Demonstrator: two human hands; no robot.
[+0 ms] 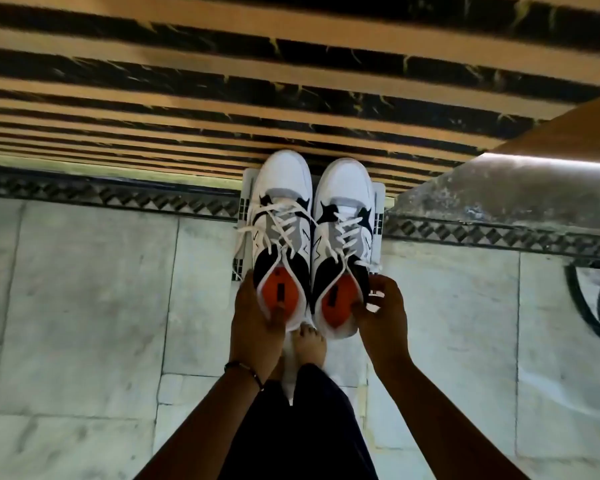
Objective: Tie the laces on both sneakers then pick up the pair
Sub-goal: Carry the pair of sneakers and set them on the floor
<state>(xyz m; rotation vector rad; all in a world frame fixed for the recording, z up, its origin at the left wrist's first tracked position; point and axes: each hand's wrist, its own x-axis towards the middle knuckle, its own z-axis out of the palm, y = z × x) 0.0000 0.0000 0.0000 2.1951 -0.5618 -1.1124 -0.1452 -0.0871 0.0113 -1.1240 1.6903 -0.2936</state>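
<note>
Two white, grey and black sneakers with orange insoles stand side by side, toes pointing away from me: the left sneaker (280,216) and the right sneaker (343,230). Both rest on a small white stool (379,202). Their white laces (274,225) hang loose and untied; one end trails off the left side. My left hand (252,317) grips the left sneaker's heel collar, thumb inside over the insole. My right hand (383,306) holds the heel of the right sneaker from its right side, thumb at the collar.
A staircase (222,98) with black marble treads and tan risers rises beyond the stool. Pale marble floor tiles (84,306) with a dark patterned border surround me. My bare foot (309,348) stands just behind the sneakers. A low stone ledge (499,192) lies at right.
</note>
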